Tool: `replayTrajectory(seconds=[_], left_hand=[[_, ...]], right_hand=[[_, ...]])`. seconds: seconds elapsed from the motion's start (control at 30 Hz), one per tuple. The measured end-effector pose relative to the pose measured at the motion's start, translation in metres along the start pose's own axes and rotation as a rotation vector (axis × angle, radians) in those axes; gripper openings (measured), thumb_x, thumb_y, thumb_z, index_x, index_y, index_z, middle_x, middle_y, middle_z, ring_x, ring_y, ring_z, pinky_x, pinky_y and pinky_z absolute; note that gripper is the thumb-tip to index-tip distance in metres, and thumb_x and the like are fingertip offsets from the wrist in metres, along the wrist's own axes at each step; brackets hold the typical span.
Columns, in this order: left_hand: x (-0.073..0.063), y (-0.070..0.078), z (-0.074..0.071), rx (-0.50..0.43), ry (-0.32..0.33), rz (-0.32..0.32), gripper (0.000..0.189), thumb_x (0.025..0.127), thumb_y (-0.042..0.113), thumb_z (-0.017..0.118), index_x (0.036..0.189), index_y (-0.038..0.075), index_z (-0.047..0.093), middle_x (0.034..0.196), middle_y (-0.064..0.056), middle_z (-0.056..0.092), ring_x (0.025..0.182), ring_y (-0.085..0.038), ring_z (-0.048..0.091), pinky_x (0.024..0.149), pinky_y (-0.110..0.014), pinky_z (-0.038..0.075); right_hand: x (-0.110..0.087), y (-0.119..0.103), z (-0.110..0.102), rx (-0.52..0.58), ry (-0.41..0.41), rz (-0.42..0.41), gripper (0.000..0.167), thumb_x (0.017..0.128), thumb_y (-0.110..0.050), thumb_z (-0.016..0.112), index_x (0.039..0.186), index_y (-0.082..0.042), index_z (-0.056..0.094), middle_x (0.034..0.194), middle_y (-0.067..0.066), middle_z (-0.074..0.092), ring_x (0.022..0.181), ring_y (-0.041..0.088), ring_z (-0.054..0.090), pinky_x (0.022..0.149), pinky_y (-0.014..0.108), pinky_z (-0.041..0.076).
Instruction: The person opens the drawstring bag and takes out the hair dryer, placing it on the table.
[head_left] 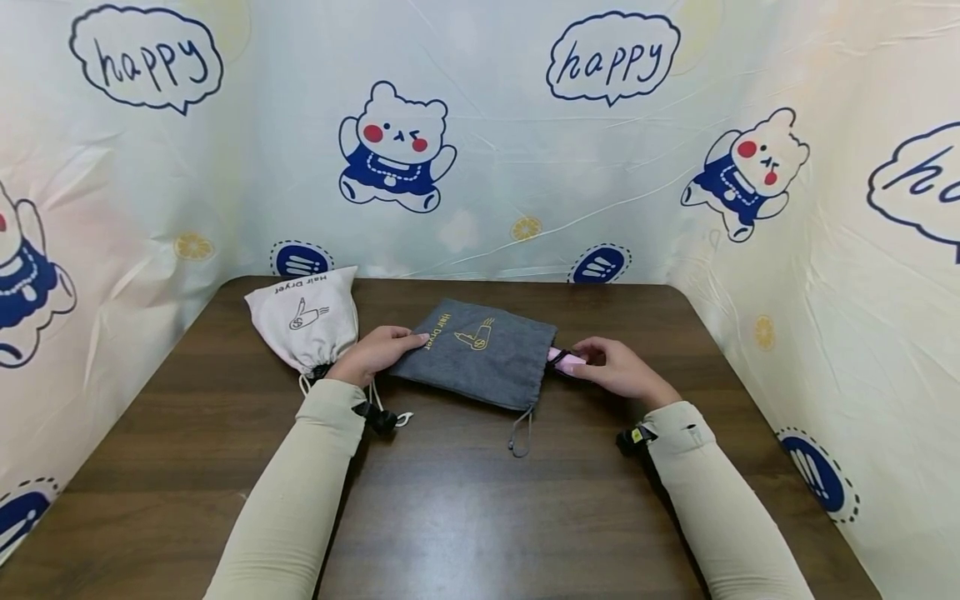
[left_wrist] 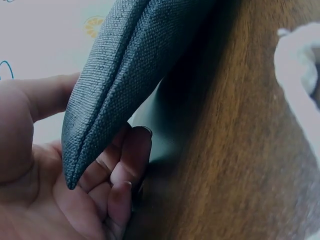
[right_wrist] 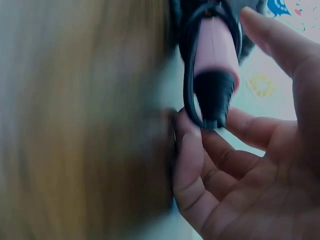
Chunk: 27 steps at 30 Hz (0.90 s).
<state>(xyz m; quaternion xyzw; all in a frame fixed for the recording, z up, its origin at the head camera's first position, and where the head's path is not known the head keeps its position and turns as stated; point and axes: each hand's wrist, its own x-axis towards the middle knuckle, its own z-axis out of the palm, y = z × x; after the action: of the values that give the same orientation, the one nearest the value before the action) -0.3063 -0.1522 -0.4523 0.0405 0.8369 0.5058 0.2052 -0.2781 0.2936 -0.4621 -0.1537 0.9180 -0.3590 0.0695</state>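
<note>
A dark grey drawstring bag [head_left: 487,346], printed in yellow with "Hair Dryer" and a dryer drawing, lies in the middle of the table. My left hand [head_left: 378,352] grips its left corner, thumb on top and curled fingers [left_wrist: 132,157] underneath. From the bag's right-hand mouth sticks a pink hair dryer handle [right_wrist: 216,50] with a black cord sleeve and a looped black cord [right_wrist: 189,75]. My right hand [head_left: 618,369] holds this end between thumb and curled fingers. The rest of the dryer is hidden inside the bag.
A white drawstring bag [head_left: 311,325], also printed "Hair Dryer", lies at the back left beside my left wrist. Its white cord [left_wrist: 295,65] trails on the brown table [head_left: 480,517]. A grey cord loop [head_left: 521,437] hangs from the dark bag. Patterned cloth [head_left: 495,158] stands behind.
</note>
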Motion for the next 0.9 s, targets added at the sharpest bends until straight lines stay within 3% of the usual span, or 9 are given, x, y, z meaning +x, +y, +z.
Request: replayTrajectory(seconds=[0.2,0.43,0.6,0.7,0.77,0.9], left_hand=[[0.002,0.000,0.000,0.002,-0.012,-0.006,0.057,0.108,0.043,0.053,0.149,0.004,0.052,0.153,-0.020,0.048,0.143,-0.036,0.043,0.116,-0.053,0.037],[0.005,-0.008,-0.001,-0.005,-0.009,-0.020,0.062,0.110,0.044,0.047,0.156,0.003,0.043,0.162,-0.019,0.038,0.152,-0.038,0.033,0.121,-0.055,0.030],[0.004,-0.008,-0.002,0.008,0.000,-0.011,0.061,0.110,0.044,0.048,0.155,0.004,0.043,0.161,-0.020,0.038,0.150,-0.038,0.035,0.120,-0.055,0.032],[0.003,-0.007,-0.003,0.028,0.011,0.008,0.051,0.110,0.041,0.049,0.144,0.004,0.056,0.146,-0.019,0.052,0.135,-0.034,0.049,0.109,-0.050,0.041],[0.002,-0.006,-0.003,0.034,0.015,0.019,0.042,0.110,0.038,0.049,0.130,0.004,0.064,0.126,-0.016,0.059,0.116,-0.031,0.054,0.097,-0.045,0.043],[0.002,-0.005,-0.003,0.025,0.020,0.039,0.034,0.110,0.036,0.050,0.103,0.006,0.066,0.094,-0.007,0.055,0.091,-0.025,0.049,0.082,-0.039,0.038]], right_hand=[[0.004,-0.003,0.009,0.042,-0.005,-0.039,0.057,0.092,-0.040,0.079,0.138,-0.010,0.063,0.123,0.008,0.069,0.100,0.021,0.064,0.085,0.034,0.053],[0.006,-0.003,0.014,0.049,0.012,-0.042,0.047,0.091,-0.033,0.081,0.131,-0.011,0.070,0.116,0.006,0.072,0.092,0.018,0.064,0.079,0.031,0.053],[0.007,-0.003,0.014,0.035,0.031,-0.036,0.045,0.091,-0.032,0.081,0.129,-0.010,0.071,0.115,0.007,0.073,0.092,0.018,0.063,0.081,0.034,0.053],[0.006,-0.003,0.014,0.033,0.026,-0.030,0.045,0.091,-0.033,0.081,0.130,-0.011,0.071,0.116,0.007,0.073,0.093,0.019,0.063,0.082,0.035,0.053],[0.006,-0.002,0.014,0.029,0.024,-0.029,0.046,0.092,-0.033,0.081,0.130,-0.011,0.071,0.117,0.006,0.073,0.094,0.019,0.063,0.084,0.036,0.053],[0.005,-0.002,0.013,0.045,0.023,-0.031,0.046,0.092,-0.034,0.081,0.131,-0.012,0.071,0.118,0.007,0.073,0.095,0.019,0.063,0.084,0.036,0.052]])
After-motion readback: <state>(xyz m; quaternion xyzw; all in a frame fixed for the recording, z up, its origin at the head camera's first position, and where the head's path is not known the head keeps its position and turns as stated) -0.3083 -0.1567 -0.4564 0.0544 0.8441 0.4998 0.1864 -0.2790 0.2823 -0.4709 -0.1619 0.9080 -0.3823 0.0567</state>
